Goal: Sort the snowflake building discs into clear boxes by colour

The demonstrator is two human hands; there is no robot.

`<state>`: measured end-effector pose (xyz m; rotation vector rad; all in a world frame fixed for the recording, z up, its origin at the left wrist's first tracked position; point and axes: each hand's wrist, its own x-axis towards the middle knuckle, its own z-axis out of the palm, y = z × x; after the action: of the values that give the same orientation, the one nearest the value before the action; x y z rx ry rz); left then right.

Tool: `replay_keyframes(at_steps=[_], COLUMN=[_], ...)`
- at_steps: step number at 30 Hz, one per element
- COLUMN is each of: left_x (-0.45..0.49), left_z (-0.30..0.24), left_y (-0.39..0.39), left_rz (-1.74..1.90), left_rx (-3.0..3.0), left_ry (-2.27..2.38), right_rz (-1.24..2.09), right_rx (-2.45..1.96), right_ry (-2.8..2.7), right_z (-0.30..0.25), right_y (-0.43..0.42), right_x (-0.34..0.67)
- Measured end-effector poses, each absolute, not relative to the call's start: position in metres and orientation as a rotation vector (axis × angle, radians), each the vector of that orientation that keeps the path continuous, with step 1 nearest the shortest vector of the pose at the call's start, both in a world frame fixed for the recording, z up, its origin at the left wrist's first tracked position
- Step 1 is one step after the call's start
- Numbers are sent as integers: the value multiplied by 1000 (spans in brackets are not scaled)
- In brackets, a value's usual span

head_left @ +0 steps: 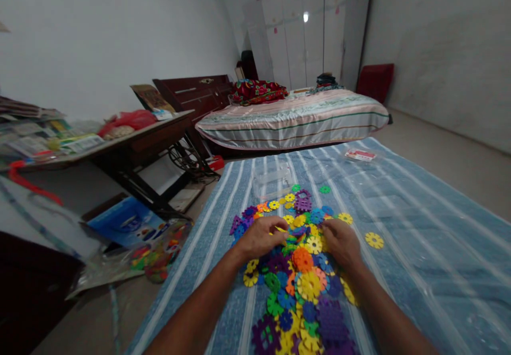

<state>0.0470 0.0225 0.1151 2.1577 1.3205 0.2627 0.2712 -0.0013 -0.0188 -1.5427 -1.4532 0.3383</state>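
A heap of plastic snowflake discs (pixel 309 286) in yellow, blue, green, orange and purple spreads over the striped cloth in front of me. My left hand (pixel 263 236) is over the heap's left side, thumb and fingers pinching a yellow disc (pixel 280 230) seen edge-on. At the heap's right side my right hand (pixel 342 242) has its fingers curled down among the discs; their tips are partly hidden, and what they grip cannot be made out. Purple square lattice pieces (pixel 332 320) lie at the near end, with another purple lattice piece (pixel 302 201) at the far end.
A clear plastic box (pixel 272 180) stands beyond the heap. Clear plastic packaging (pixel 383 206) lies to the right, and a loose yellow disc (pixel 374 240) sits nearby. Left of the blue striped bed (pixel 451 248) are a cluttered sewing table (pixel 159 126) and floor bags (pixel 167 254).
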Motion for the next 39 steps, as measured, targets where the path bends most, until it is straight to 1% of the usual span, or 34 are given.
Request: replay_keyframes(at_steps=[2, 3, 6, 8, 10, 13, 19, 23, 29, 32, 34, 36, 37, 39], left_x=[26, 15, -9, -14, -8, 13, 58, 86, 109, 85, 54, 19, 2, -22], left_z=[113, 110, 93, 79, 68, 60, 65, 71, 90, 103, 109, 111, 110, 105], left_y=[35, 42, 57, 59, 56, 49, 45, 36, -1, -14, -18, -20, -21, -21], left_rz=[315, 281, 20, -76, -58, 68, 307, 371, 485, 516, 394, 41, -131, -272], left_rx=[2209, 2245, 2088, 1936, 1901, 1996, 2040, 2084, 2191, 2152, 2135, 2099, 2027, 1914], left_ry=[1585, 1758, 2198, 2310, 2340, 2254, 1893, 1665, 1271, 1365, 1706, 2055, 2177, 2273], right_rz=[345, 347, 356, 362, 360, 353, 346, 351, 390, 402, 387, 369, 362, 353], right_rx=[-1540, -1540, -1535, -1526, -1521, -1522, -1562, -1553, -1539, -1557, -1581, -1596, -1598, -1594], right_ry=[-1450, -1449, -1454, -1462, -1458, -1449, -1449, -1456, -1450, -1453, -1455, -1460, -1462, -1464], right_z=[-19, -19, -18, -18, -18, -17, -15, -18, -21, -21, -21, -21, -21, -21], right_y=[-1, -1, 0, 0, 0, -1, -2, 0, -1, -2, -2, -2, -2, -2], right_x=[271, 271, 272, 272, 272, 272, 273, 274, 275, 275, 275, 275, 275, 275])
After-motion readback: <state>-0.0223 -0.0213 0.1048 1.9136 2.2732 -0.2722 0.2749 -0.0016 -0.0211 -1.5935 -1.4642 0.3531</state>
